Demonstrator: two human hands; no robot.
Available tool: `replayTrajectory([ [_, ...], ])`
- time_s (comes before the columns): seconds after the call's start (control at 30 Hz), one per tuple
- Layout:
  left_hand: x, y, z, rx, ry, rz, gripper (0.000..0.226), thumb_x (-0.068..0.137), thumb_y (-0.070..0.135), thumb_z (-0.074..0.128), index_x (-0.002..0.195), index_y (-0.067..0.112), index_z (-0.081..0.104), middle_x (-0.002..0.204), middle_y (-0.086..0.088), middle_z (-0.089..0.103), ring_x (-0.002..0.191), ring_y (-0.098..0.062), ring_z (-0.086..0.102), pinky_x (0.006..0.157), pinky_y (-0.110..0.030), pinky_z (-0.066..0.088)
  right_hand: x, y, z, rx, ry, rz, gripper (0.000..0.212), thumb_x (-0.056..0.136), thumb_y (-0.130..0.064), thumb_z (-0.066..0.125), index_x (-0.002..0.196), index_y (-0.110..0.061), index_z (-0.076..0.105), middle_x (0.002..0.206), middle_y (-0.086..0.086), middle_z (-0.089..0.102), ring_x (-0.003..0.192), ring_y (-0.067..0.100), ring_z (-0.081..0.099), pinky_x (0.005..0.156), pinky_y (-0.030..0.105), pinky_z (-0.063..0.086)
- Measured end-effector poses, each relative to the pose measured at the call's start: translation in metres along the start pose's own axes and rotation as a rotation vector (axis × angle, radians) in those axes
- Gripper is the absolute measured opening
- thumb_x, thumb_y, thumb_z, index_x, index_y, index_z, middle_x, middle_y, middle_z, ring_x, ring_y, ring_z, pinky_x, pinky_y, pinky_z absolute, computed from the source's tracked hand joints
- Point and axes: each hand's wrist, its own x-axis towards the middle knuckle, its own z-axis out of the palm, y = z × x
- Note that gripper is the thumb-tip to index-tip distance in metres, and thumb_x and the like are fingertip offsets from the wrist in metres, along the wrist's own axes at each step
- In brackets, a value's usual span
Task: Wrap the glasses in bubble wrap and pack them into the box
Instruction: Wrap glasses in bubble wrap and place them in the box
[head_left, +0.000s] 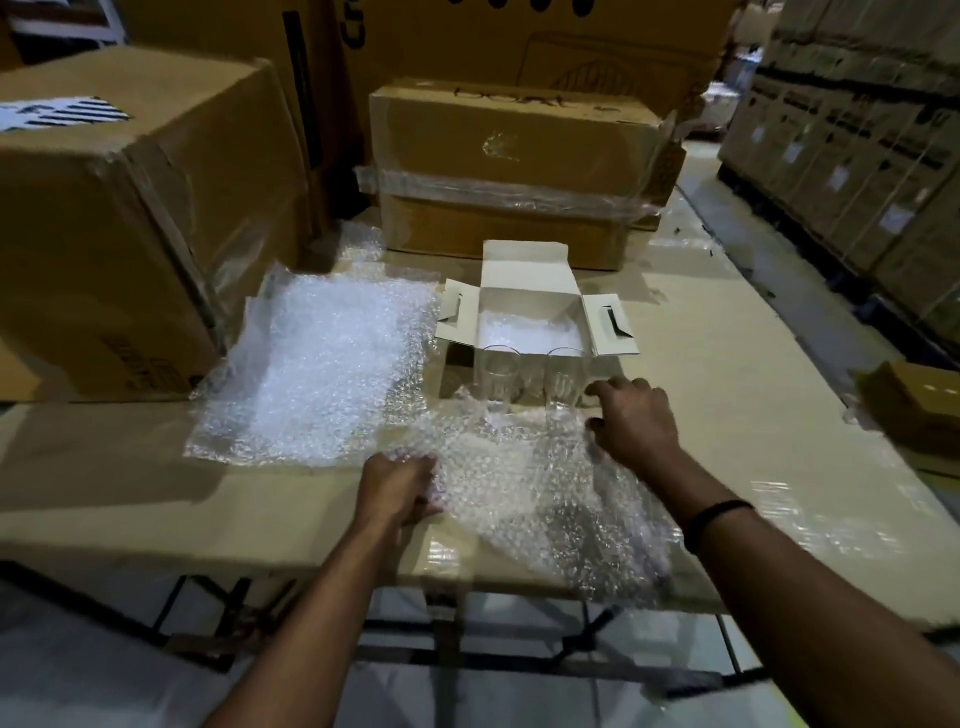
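Note:
A sheet of bubble wrap (524, 478) lies in front of me on the cardboard-covered table (156, 499). My left hand (400, 488) grips its left edge. My right hand (631, 415) rests fingers-down on its far right corner, close to the glasses. Two clear glasses (493, 376) (563, 376) stand upright just beyond the sheet, in front of a small white box (535, 306) whose flaps are open. Something white lies inside the box. A second, larger bubble wrap sheet (322, 374) lies flat to the left.
A big brown carton (130, 208) stands at the left, another taped carton (514, 166) behind the white box. A small brown box (919, 410) sits at the table's right edge. Stacked cartons (857, 156) line the aisle at the right.

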Motion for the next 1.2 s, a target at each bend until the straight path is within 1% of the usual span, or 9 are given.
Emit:
replayTrajectory([
  [0.07,0.001,-0.008,0.001,0.104,0.078,0.111,0.017,0.085,0.016,0.065,0.069,0.011,0.063,0.063,-0.010,0.061,0.054,-0.025,0.062,0.057,-0.039,0.058,-0.028,-0.014,0.013,0.052,0.142,-0.069,0.039,0.090,-0.041,0.058,0.125,-0.023,0.058,0.131,0.006,0.059,0.117,0.027,0.052,0.096,0.038,0.038],
  [0.23,-0.021,-0.021,0.014,0.241,0.244,0.354,0.020,0.097,0.015,0.054,0.107,0.018,0.071,0.079,0.010,0.067,0.066,-0.008,0.062,0.056,-0.021,0.046,-0.074,-0.018,0.054,0.236,-0.222,-0.121,0.071,0.092,-0.067,0.017,0.153,-0.031,0.010,0.162,-0.003,0.004,0.149,0.017,0.002,0.120,0.049,0.002],
  [0.37,-0.037,-0.034,0.025,0.208,0.240,0.519,0.028,0.097,0.006,0.053,0.119,0.015,0.066,0.105,0.004,0.068,0.087,-0.012,0.064,0.072,-0.011,0.046,-0.072,-0.005,0.060,0.271,-0.233,-0.158,0.072,0.094,-0.065,0.014,0.154,-0.027,0.004,0.162,-0.003,-0.004,0.149,0.016,-0.006,0.120,0.049,-0.003],
  [0.5,-0.049,-0.049,0.033,0.398,0.197,0.797,0.035,0.090,0.002,0.049,0.118,0.008,0.068,0.110,0.000,0.064,0.100,-0.005,0.057,0.085,-0.002,0.039,-0.064,0.003,0.049,0.318,-0.194,-0.215,0.054,0.098,-0.052,0.031,0.144,-0.023,0.038,0.155,0.004,0.032,0.144,0.024,0.025,0.116,0.043,0.019],
  [0.6,-0.054,-0.059,0.040,0.498,0.077,0.928,0.051,0.076,0.009,0.040,0.118,0.021,0.068,0.108,0.000,0.063,0.097,-0.007,0.058,0.085,-0.015,0.046,-0.056,0.002,0.024,0.808,0.012,0.011,0.049,0.095,-0.057,0.042,0.114,-0.019,0.065,0.113,0.001,0.068,0.102,0.019,0.063,0.085,0.029,0.045],
  [0.73,-0.063,-0.067,0.054,0.665,0.026,1.084,0.055,0.071,-0.001,0.055,0.119,0.024,0.064,0.105,-0.002,0.063,0.096,-0.018,0.057,0.078,-0.030,0.048,-0.040,-0.009,-0.006,1.269,-0.240,0.167,0.073,0.076,-0.071,0.060,0.121,-0.014,0.058,0.097,0.005,0.070,0.072,0.017,0.066,0.059,0.029,0.048],
  [0.93,-0.068,-0.070,0.073,0.803,-0.005,1.019,0.100,0.055,0.000,0.082,0.143,0.021,0.039,0.127,-0.011,0.052,0.108,-0.028,0.053,0.085,-0.037,0.052,-0.026,-0.001,-0.012,1.396,-0.174,0.261,0.055,0.082,-0.003,0.072,0.132,0.000,0.049,0.082,0.019,0.068,0.051,0.021,0.062,0.047,0.029,0.047],
  [1.07,-0.069,-0.069,0.085,0.689,-0.026,0.826,0.077,0.077,-0.001,0.066,0.144,0.027,0.038,0.130,-0.005,0.048,0.097,-0.023,0.059,0.078,-0.039,0.055,-0.026,0.035,-0.009,1.487,-0.118,0.412,0.047,0.081,0.000,0.073,0.124,-0.004,0.054,0.069,0.012,0.063,0.039,0.013,0.053,0.039,0.020,0.040],
  [1.2,-0.068,-0.069,0.092,0.743,-0.211,0.979,0.055,0.079,0.002,0.058,0.127,0.027,0.058,0.121,-0.002,0.053,0.095,-0.021,0.059,0.076,-0.033,0.054,-0.030,0.080,0.010,1.225,-0.063,0.499,0.046,0.081,-0.007,0.075,0.123,-0.010,0.055,0.066,0.005,0.060,0.043,0.012,0.049,0.043,0.024,0.040],
])
